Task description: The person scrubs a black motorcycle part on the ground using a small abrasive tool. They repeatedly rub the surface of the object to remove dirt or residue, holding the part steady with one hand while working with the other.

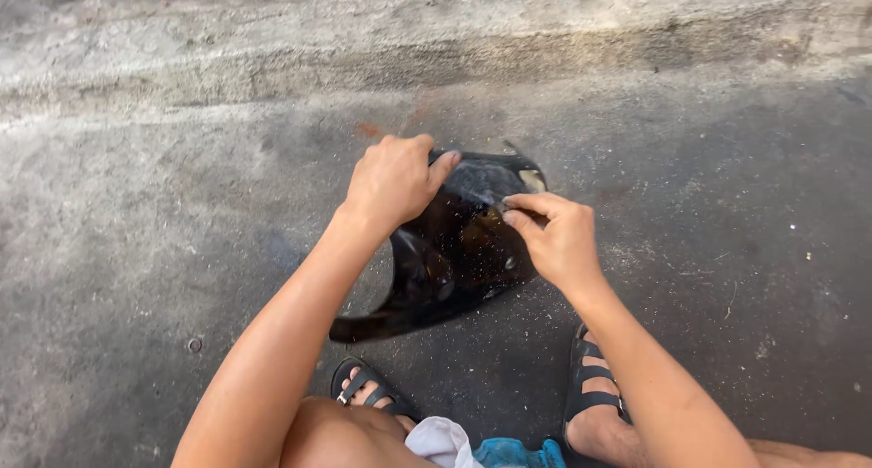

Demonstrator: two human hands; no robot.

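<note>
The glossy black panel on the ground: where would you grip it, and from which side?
Probably at its upper edge, from the far-left side, where the left hand already wraps over the glossy black panel. That rim looks thin enough to pinch, and the curved shell narrows to a point below. The right hand presses something small against the surface near the top right, so that side is taken.

Bare grey concrete ground (136, 250) fills most of the frame, with open room across the whole left side, the upper part and the right side. At the centre a glossy black plastic panel (445, 259) lies on the ground, with the left hand (392, 179) gripping its upper edge and the right hand (556, 236) pinching at its right side. Along the bottom edge, two feet in black sandals (586, 386), the knees and a blue and white cloth (481, 450) block the way.
</note>
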